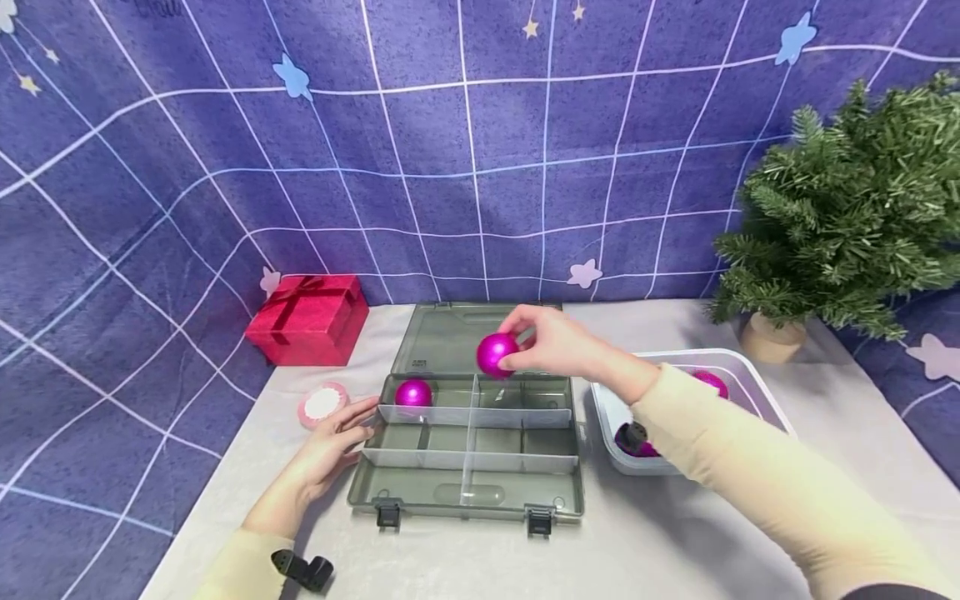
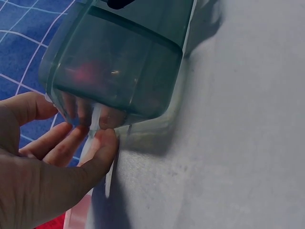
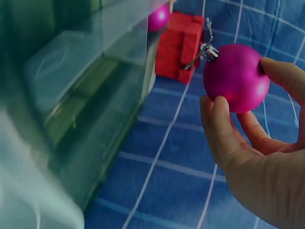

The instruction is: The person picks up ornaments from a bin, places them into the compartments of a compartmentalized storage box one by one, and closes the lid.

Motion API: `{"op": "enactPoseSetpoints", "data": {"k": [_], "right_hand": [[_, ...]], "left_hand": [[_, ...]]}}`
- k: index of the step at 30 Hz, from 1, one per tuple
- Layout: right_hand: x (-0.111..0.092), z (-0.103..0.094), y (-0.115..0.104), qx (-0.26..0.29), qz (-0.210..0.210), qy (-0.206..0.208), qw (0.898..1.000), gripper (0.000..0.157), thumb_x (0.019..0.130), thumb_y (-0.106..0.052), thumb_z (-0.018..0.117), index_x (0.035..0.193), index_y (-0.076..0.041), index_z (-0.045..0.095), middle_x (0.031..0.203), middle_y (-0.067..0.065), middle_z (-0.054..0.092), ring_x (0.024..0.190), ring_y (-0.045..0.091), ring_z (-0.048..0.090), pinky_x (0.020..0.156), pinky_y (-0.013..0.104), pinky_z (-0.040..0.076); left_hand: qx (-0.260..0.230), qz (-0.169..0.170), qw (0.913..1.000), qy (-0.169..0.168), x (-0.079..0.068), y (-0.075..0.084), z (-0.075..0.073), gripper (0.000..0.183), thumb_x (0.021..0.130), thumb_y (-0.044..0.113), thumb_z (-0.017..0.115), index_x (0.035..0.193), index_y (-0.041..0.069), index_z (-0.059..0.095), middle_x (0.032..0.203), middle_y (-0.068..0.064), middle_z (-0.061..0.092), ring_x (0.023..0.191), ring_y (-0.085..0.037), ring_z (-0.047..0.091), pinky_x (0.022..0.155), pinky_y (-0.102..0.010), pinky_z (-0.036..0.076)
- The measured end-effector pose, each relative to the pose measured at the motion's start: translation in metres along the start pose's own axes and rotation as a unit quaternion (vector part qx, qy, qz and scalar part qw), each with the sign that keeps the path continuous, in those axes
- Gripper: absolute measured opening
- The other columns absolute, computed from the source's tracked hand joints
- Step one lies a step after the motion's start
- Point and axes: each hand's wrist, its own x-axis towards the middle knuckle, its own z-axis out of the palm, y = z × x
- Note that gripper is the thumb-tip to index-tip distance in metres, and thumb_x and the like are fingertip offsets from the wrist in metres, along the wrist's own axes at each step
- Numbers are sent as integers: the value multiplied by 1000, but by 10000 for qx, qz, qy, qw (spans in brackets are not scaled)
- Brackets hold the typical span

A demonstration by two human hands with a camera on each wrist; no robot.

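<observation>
My right hand (image 1: 551,342) pinches a shiny magenta Christmas bauble (image 1: 497,356) between thumb and fingertips, above the back right part of a translucent grey-green compartment box (image 1: 431,479). In the right wrist view, the held bauble (image 3: 237,78) shows its silver cap and a loop of cord. Another magenta bauble (image 1: 413,395) sits in the box's back left compartment. My left hand (image 1: 326,454) touches the left side wall of the box. In the left wrist view its fingers (image 2: 71,143) are fairly straight at the wall. The lid (image 1: 442,333) lies folded back behind the box.
A white plastic tub (image 1: 738,367) with more magenta baubles (image 1: 708,383) stands at the right, partly behind my right forearm. A small artificial fir tree (image 1: 840,217) stands at the back right. To the left are a red gift box (image 1: 307,325) and a pink-and-white roll (image 1: 322,405).
</observation>
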Motion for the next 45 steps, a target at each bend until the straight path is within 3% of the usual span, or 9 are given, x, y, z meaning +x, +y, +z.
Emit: {"op": "enactPoseSetpoints", "data": {"k": [8,19,25,31,36,45], "right_hand": [[32,44,-3,-268,18,-609,9978,37,83,-21,81,116,-15,66,100,2,71,92,18,68,89,41,48],[59,77,11,-807,331,-513,9949,33,81,-18,82,110,-14,66,99,1,73,92,18,64,84,36,48],[62,89,16,-1053,264,-567,9925,31,81,-17,83,106,-14,65,90,-2,72,83,16,63,77,33,48],[62,97,21,-1282,262,-686,9890,25,82,-12,83,103,-12,69,96,-1,71,93,17,62,89,35,48],[62,96,22,-1466,361,-695,9861,15,84,-8,81,97,-11,75,90,-3,68,93,16,61,91,32,48],[57,90,20,-1273,365,-745,9884,18,86,-9,79,104,-9,76,93,-1,71,94,15,64,90,32,49]], "left_hand": [[16,71,10000,-58,1,2,-2,63,100,4,52,158,-1,28,164,-23,26,146,-41,25,110,-73,17],[31,59,10000,-6,1,2,0,63,99,3,52,158,-1,29,163,-23,27,144,-41,28,110,-71,20],[-20,25,10000,16,0,3,0,64,99,2,51,158,-1,29,163,-23,27,145,-40,26,110,-68,21],[-78,50,10000,-23,0,2,1,63,99,1,51,158,-2,28,163,-24,25,146,-42,25,110,-73,16],[-76,63,9999,-41,0,1,1,63,99,2,50,158,-3,27,163,-24,26,146,-42,25,110,-73,15],[34,-12,10000,85,0,-2,-1,63,98,2,51,158,0,31,163,-21,28,145,-40,28,111,-71,17]]}}
